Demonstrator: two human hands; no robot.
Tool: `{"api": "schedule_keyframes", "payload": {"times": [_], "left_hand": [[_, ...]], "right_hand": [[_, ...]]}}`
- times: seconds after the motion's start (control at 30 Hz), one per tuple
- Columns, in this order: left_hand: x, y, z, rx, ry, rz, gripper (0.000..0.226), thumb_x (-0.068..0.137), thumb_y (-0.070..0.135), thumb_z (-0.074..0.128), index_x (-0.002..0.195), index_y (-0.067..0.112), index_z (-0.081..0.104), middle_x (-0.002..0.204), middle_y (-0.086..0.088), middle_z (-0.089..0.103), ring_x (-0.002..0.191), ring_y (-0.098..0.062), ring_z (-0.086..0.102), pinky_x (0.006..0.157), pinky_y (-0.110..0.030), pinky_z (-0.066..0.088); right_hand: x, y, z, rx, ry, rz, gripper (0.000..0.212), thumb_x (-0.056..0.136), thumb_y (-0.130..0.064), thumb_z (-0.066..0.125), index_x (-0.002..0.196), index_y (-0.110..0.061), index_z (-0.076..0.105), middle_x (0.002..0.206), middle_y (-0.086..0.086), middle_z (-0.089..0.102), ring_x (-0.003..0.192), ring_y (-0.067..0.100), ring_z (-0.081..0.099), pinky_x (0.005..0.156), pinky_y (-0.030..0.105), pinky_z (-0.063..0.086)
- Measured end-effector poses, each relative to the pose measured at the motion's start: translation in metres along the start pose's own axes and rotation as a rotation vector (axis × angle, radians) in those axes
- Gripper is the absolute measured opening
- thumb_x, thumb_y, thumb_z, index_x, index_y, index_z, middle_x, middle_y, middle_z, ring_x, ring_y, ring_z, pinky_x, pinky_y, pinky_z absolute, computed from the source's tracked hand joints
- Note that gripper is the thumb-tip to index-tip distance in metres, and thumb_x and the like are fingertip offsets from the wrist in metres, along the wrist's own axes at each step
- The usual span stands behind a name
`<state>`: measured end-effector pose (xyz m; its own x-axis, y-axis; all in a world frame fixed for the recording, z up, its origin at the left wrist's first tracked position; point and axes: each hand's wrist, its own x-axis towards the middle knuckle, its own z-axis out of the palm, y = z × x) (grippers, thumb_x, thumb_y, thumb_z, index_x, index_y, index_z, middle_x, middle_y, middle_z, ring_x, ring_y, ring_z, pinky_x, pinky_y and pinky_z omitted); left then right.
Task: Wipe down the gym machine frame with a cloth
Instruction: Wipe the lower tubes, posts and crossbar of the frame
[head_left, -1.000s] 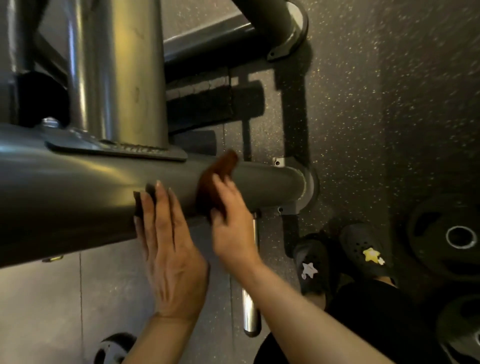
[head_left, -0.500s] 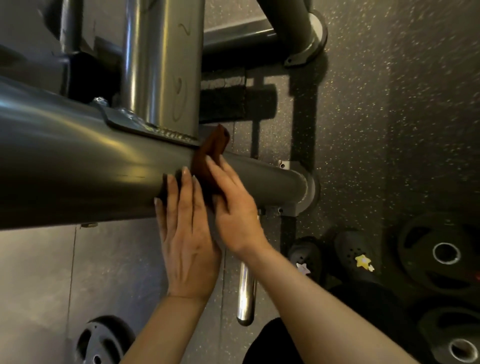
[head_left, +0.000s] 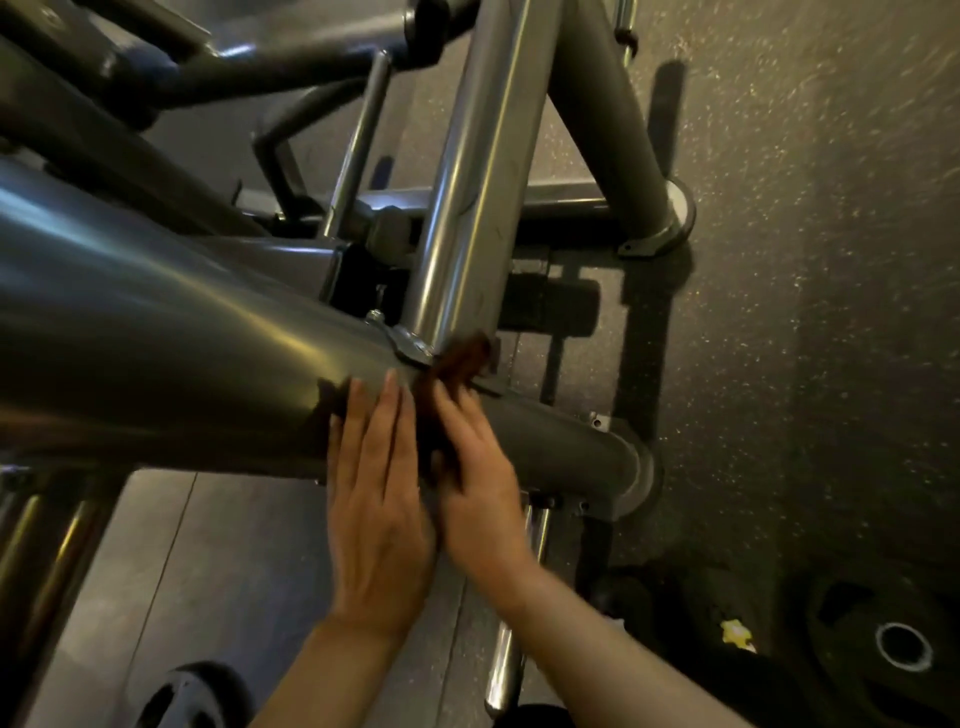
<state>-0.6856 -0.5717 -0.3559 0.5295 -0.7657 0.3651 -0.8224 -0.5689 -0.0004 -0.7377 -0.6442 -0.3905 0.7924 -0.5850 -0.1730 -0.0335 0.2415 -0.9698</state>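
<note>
A thick grey frame tube (head_left: 171, 353) of the gym machine slants across the view from upper left to a floor flange at right. A shiny steel post (head_left: 467, 197) rises from a bracket on it. A dark reddish-brown cloth (head_left: 457, 358) lies on the tube at the foot of that post. My right hand (head_left: 478, 478) presses the cloth against the tube with straight fingers; most of the cloth is hidden under it. My left hand (head_left: 379, 499) lies flat on the tube just left of the cloth, fingers straight and together.
Dark speckled rubber floor (head_left: 805, 312) lies to the right. Black weight plates (head_left: 904, 649) sit at lower right and another plate (head_left: 182, 696) at the bottom left. A chrome peg (head_left: 511, 639) sticks out below the tube. More frame bars cross at the top.
The view has tilted up, showing more of the frame above. Both hands have stayed side by side on the tube, and the cloth has slid up against the foot of the post.
</note>
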Motion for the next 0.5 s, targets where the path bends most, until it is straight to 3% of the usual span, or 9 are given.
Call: {"api": "schedule_keyframes", "payload": {"times": [0.1,0.17,0.27,0.4,0.5], "left_hand": [[0.001,-0.011,-0.019,0.043,0.029,-0.015,0.050,0.094,0.009,0.043,0.142,-0.003,0.035,0.150,-0.018,0.034,0.150,-0.020,0.009,0.123,-0.039,0.007],[0.001,-0.016,-0.028,0.052,-0.004,-0.001,0.054,0.090,0.000,0.036,0.144,-0.004,0.033,0.152,-0.019,0.032,0.150,-0.021,0.006,0.123,-0.039,0.005],[0.003,-0.019,-0.044,0.106,-0.047,-0.009,0.059,0.085,-0.004,0.031,0.144,-0.005,0.033,0.153,-0.019,0.029,0.150,-0.022,0.004,0.123,-0.040,0.003],[0.012,-0.019,-0.066,0.165,-0.008,-0.041,0.053,0.094,0.014,0.044,0.143,-0.005,0.038,0.153,-0.020,0.032,0.149,-0.025,0.009,0.123,-0.042,0.005],[0.022,-0.022,-0.082,0.151,0.008,-0.057,0.058,0.087,0.004,0.037,0.145,-0.004,0.035,0.153,-0.018,0.031,0.150,-0.023,0.005,0.123,-0.041,0.000]], "right_hand": [[0.001,-0.019,0.019,-0.081,-0.060,-0.230,0.057,0.096,-0.018,0.044,0.148,-0.031,0.027,0.159,-0.015,0.016,0.149,0.006,0.009,0.121,0.035,0.020],[0.001,0.000,0.014,-0.134,0.007,-0.207,0.065,0.097,-0.005,0.047,0.150,-0.032,0.024,0.160,-0.015,0.013,0.150,0.009,0.010,0.119,0.044,0.027],[-0.009,-0.006,0.020,-0.125,0.102,0.006,0.069,0.096,0.002,0.047,0.149,-0.035,0.022,0.158,-0.019,0.012,0.149,0.008,0.010,0.117,0.047,0.029],[-0.006,-0.066,0.043,-0.125,-0.010,-0.200,0.061,0.097,-0.008,0.046,0.149,-0.031,0.021,0.156,-0.016,0.011,0.150,0.009,0.008,0.121,0.032,0.017],[-0.003,-0.060,0.032,-0.165,-0.074,-0.196,0.067,0.096,0.000,0.043,0.148,-0.034,0.021,0.157,-0.018,0.009,0.149,0.006,0.009,0.120,0.034,0.023]]}}
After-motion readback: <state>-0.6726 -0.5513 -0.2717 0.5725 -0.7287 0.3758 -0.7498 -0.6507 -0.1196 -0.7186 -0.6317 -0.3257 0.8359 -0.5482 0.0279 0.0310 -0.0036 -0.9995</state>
